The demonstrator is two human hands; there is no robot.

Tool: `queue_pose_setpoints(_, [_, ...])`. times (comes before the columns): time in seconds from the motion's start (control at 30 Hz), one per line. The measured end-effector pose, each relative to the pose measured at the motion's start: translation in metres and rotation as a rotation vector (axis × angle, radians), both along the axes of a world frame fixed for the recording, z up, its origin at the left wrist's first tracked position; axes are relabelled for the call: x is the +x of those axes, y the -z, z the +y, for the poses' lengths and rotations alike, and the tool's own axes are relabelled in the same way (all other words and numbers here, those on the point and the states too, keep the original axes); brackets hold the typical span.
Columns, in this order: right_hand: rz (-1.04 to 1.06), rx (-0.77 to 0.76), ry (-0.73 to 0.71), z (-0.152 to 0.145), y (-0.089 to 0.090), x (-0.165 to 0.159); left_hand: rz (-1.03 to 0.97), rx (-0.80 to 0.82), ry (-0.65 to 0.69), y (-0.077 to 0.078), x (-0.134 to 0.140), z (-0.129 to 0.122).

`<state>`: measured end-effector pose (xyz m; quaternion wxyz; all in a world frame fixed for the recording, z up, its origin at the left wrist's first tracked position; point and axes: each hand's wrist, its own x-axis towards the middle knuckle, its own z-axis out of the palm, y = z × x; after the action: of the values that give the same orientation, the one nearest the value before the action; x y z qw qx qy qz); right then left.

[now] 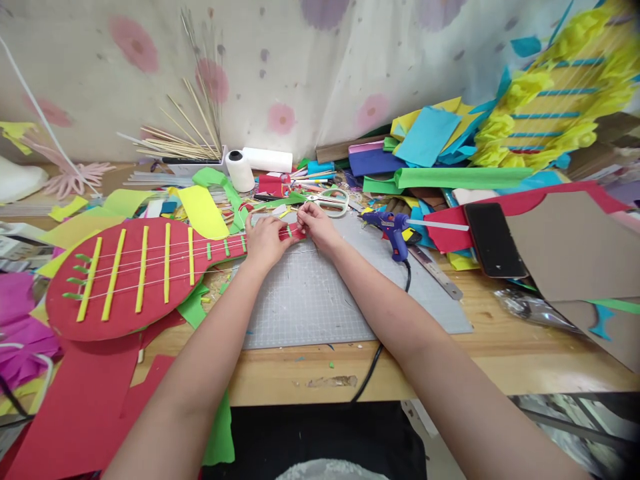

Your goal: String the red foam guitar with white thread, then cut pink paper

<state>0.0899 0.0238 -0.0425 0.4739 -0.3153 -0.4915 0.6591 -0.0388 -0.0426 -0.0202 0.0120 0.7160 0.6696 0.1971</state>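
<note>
A red craft guitar [131, 270] lies on the left part of the table, its neck reaching right onto the cutting mat. Yellow strips cross its body, short green strips cross its neck, and thin white strings run lengthwise. My left hand [269, 239] is closed over the neck, fingers on top and thumb toward the tip. At the neck's end my right hand [317, 225] pinches a white string; its fingertips partly hide the string. A loose strand shows just below the hands. The neck's tip is mostly covered by my fingers.
A grey cutting mat [320, 300] lies under my forearms. On its right are a blue glue gun [393, 230] with a black cord and a metal ruler [435, 272]. Scissors [333, 201], a thread spool [239, 171], a phone [495, 240] and coloured scraps surround it.
</note>
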Motion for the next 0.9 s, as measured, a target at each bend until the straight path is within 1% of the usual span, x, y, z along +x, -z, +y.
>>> queue_pose_setpoints(0.1, [-0.007,0.042,-0.015,0.001,0.002,0.0,0.008,-0.005,-0.014,0.001,0.001,-0.002])
queue_pose_setpoints(0.2, [-0.008,0.061,-0.033,0.0,0.003,0.002,-0.003,0.053,-0.013,0.0,0.0,-0.006])
queue_pose_setpoints(0.3, [-0.007,0.047,-0.033,-0.001,0.004,0.003,-0.048,0.097,-0.052,-0.003,-0.005,-0.01])
queue_pose_setpoints(0.43, [0.004,0.019,-0.014,-0.002,0.005,0.002,-0.048,0.066,-0.071,-0.005,-0.013,-0.012])
queue_pose_setpoints(0.53, [0.035,0.003,-0.027,-0.004,0.004,0.002,-0.056,0.07,-0.053,-0.002,-0.014,-0.01])
queue_pose_setpoints(0.63, [0.061,0.019,-0.034,-0.006,0.002,0.001,-0.068,0.071,-0.057,0.001,-0.012,-0.007])
queue_pose_setpoints(0.9, [-0.096,0.143,0.027,-0.006,0.001,-0.001,-0.101,0.091,-0.076,0.009,-0.004,0.004])
